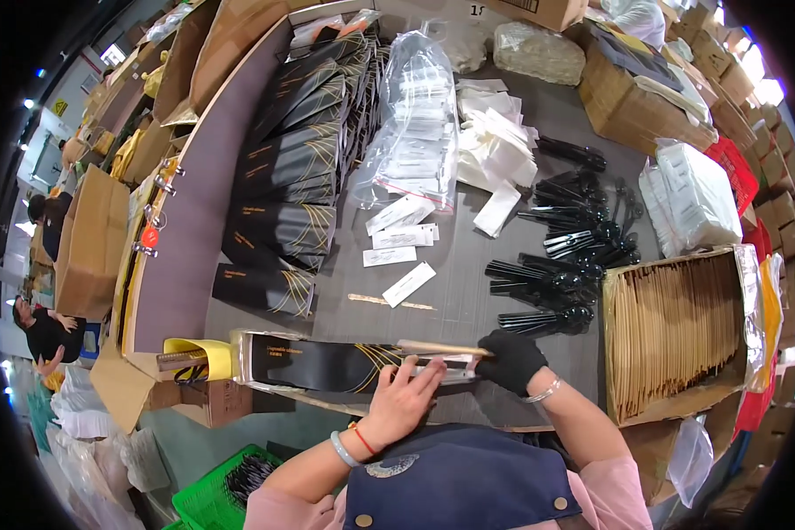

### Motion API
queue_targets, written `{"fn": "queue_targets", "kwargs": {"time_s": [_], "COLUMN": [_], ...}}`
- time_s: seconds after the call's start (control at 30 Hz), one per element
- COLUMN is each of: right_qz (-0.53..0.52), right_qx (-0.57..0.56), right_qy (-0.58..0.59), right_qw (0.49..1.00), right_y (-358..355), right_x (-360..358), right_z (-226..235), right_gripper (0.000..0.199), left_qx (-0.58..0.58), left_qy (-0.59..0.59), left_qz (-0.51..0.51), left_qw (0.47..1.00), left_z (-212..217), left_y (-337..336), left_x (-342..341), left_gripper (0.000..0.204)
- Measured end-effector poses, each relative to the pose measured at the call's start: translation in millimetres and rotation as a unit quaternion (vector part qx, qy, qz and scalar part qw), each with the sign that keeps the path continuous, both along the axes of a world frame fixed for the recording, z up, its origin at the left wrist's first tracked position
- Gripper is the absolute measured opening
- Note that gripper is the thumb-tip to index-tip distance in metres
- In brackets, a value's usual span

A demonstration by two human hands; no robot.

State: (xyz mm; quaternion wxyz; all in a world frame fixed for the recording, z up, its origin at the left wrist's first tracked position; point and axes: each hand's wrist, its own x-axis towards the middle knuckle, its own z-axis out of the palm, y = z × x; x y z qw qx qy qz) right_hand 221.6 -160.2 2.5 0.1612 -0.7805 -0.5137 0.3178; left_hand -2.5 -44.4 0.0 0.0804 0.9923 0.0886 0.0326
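My bare left hand [402,402] lies with its fingers stretched out over a narrow tray [246,358] at the table's front edge. Its fingertips touch a pale packet [455,369] at the tray's right end. A black printed sleeve [305,364] with gold lines lies in the tray, left of that hand. My right hand [511,360], in a black glove, is closed at the right end of a thin tan strip [442,348] above the tray. The glove hides the strip's end. Beyond the tray, a white paper packet [409,284] and a tan stick [389,302] lie on the table.
Stacked black sleeves [283,221] fan out at the left. A clear bag of white packets [420,115] lies at the back. Bundled black spoons [548,283] are right of centre. A cardboard box of tan paper pieces [676,336] stands right; a green basket [212,495] sits low left.
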Motion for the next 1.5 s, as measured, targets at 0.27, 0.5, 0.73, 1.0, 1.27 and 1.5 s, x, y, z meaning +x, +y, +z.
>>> {"fn": "queue_targets", "kwargs": {"time_s": [0.27, 0.5, 0.73, 1.0, 1.27, 1.5], "right_qz": [0.06, 0.121, 0.051, -0.175, -0.262, -0.041], "right_qx": [0.184, 0.158, 0.25, 0.19, 0.172, 0.257], "right_qy": [-0.104, -0.131, 0.022, 0.113, 0.165, -0.113], "right_qw": [0.976, 0.971, 0.967, 0.96, 0.935, 0.959], "right_y": [-38.6, -21.9, -18.3, -34.3, -38.4, -13.2], "right_x": [-5.3, -17.3, -33.8, -32.4, -36.7, -42.0], "right_z": [-2.9, -13.8, -30.0, -28.3, -39.4, -3.1], "right_gripper": [0.043, 0.044, 0.033, 0.015, 0.02, 0.05], "left_qx": [-0.027, -0.122, -0.137, -0.123, -0.129, -0.077], "left_qy": [-0.013, -0.034, -0.069, -0.052, -0.024, -0.011], "left_qz": [0.058, 0.073, 0.047, 0.021, 0.006, -0.048], "left_qw": [0.998, 0.989, 0.987, 0.991, 0.991, 0.996], "left_z": [17.1, 15.6, 15.6, 4.1, 8.4, 12.8], "left_y": [24.1, 46.8, 28.0, 19.8, 18.3, 32.1], "left_x": [-21.3, -17.5, 13.6, 20.8, 26.2, 35.4], "left_gripper": [0.064, 0.073, 0.074, 0.077, 0.078, 0.047]}}
